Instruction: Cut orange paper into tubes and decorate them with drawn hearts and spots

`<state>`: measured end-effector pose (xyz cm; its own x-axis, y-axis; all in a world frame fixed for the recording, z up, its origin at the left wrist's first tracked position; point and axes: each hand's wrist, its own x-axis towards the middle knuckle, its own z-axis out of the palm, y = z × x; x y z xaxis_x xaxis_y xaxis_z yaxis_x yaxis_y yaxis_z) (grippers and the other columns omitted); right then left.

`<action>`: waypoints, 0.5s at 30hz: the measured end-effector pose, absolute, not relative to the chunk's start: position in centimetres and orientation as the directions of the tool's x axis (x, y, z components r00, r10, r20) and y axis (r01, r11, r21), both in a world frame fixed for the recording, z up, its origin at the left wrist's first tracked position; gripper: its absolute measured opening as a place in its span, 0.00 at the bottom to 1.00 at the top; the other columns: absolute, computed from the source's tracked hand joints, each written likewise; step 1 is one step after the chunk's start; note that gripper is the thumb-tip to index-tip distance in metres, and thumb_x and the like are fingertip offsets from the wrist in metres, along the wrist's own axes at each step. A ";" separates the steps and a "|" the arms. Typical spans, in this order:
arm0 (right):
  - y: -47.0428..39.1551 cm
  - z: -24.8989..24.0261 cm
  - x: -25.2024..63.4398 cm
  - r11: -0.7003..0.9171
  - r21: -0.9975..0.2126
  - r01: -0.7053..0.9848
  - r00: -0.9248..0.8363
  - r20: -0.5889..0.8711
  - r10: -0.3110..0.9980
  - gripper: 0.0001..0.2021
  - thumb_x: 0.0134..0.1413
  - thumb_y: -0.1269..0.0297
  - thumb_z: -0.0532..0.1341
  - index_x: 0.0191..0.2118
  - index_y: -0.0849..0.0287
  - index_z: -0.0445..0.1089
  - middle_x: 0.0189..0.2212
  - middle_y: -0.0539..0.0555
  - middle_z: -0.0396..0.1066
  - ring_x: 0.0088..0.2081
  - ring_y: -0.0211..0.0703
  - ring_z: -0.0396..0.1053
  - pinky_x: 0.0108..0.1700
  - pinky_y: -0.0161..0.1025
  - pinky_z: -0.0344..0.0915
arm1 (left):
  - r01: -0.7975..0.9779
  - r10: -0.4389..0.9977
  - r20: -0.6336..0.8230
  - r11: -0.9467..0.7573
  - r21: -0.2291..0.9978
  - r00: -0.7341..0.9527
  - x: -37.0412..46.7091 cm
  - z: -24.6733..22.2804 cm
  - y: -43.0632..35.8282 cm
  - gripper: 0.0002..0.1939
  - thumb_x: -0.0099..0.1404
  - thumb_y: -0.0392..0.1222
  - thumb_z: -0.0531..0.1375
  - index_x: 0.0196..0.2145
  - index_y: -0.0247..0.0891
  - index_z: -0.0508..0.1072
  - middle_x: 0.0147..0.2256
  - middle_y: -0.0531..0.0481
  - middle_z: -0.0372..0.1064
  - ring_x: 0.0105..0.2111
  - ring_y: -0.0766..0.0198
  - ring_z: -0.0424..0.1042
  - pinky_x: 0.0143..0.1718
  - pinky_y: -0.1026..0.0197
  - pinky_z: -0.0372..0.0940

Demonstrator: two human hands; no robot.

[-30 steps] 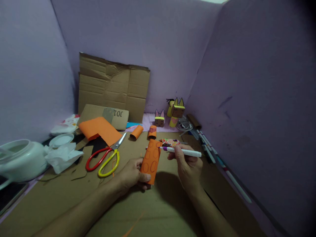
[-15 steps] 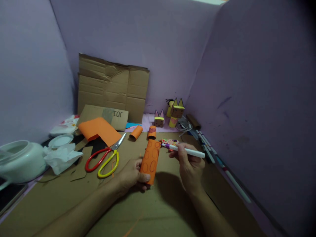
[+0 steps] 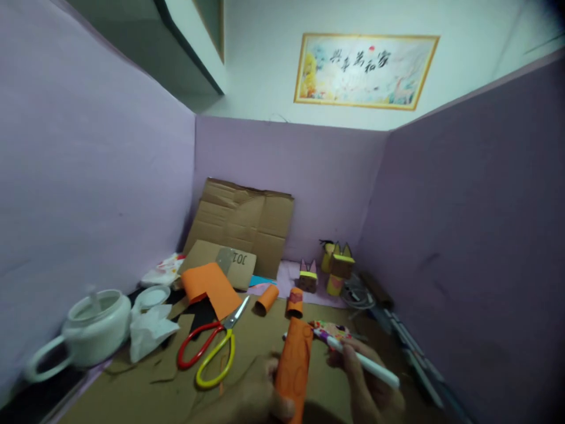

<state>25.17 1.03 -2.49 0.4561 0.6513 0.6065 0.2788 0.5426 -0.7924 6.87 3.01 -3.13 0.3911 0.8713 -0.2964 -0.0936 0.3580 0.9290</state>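
Observation:
My left hand [image 3: 260, 391] is closed around an orange paper strip or flattened tube [image 3: 295, 368] with oval outlines drawn on it. In my right hand [image 3: 368, 383] is a white marker [image 3: 375, 370] with a purple end, its tip pointing left beside the top of the orange piece. Whether the tip touches the paper I cannot tell. Two small orange paper rolls, one plain [image 3: 267, 299] and one with a heart drawn on it [image 3: 295, 302], sit just beyond. To the left lie scissors [image 3: 216, 341] with one red and one yellow handle.
An orange sheet [image 3: 216, 288], a white teapot [image 3: 97, 330] and crumpled tissue [image 3: 152, 333] are at left. Cardboard [image 3: 247, 215] leans at the back near paper animal figures [image 3: 342, 265]. More markers [image 3: 415, 353] lie along the right wall.
My view has tilted up and turned left, so the scene sits lower and a framed picture now shows above. Both hands keep their hold, with the marker beside the orange piece.

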 end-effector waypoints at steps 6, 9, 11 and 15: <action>0.6 -2.4 24.7 0.538 -0.769 0.345 0.450 0.639 0.624 0.12 0.56 0.55 0.62 0.34 0.60 0.76 0.22 0.53 0.76 0.26 0.46 0.75 0.30 0.39 0.73 | -0.059 0.835 -0.333 0.397 0.916 0.438 6.6 -4.1 3.1 0.19 0.37 0.30 0.67 0.31 0.34 0.71 0.22 0.49 0.71 0.17 0.63 0.69 0.17 0.64 0.63; 0.2 -1.8 24.5 0.543 -0.790 0.286 0.450 0.611 0.652 0.11 0.57 0.57 0.62 0.35 0.60 0.74 0.23 0.53 0.75 0.26 0.45 0.75 0.31 0.40 0.73 | -0.089 0.811 -0.305 0.399 0.913 0.500 6.5 -2.8 2.5 0.20 0.37 0.34 0.68 0.31 0.34 0.69 0.22 0.50 0.70 0.15 0.65 0.67 0.14 0.65 0.62; -0.1 -1.4 24.4 0.546 -0.798 0.256 0.459 0.598 0.657 0.11 0.57 0.57 0.62 0.35 0.60 0.74 0.22 0.52 0.75 0.26 0.44 0.75 0.31 0.39 0.73 | -0.064 0.808 -0.305 0.387 0.920 0.505 6.4 -1.9 2.1 0.19 0.37 0.33 0.66 0.31 0.34 0.68 0.23 0.49 0.71 0.15 0.66 0.67 0.15 0.65 0.63; -0.4 -0.7 23.9 0.579 -0.782 0.230 0.441 0.614 0.654 0.10 0.58 0.58 0.61 0.35 0.61 0.73 0.23 0.52 0.75 0.25 0.43 0.74 0.30 0.40 0.72 | -0.030 0.808 -0.327 0.391 0.920 0.490 6.3 -0.9 1.7 0.19 0.39 0.34 0.65 0.33 0.33 0.68 0.25 0.49 0.71 0.17 0.66 0.69 0.16 0.66 0.62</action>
<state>23.91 -0.36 -0.73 0.4415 0.6541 0.6142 0.2303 0.5790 -0.7822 6.34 1.75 -0.91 0.4905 0.8076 -0.3275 -0.0299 0.3911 0.9198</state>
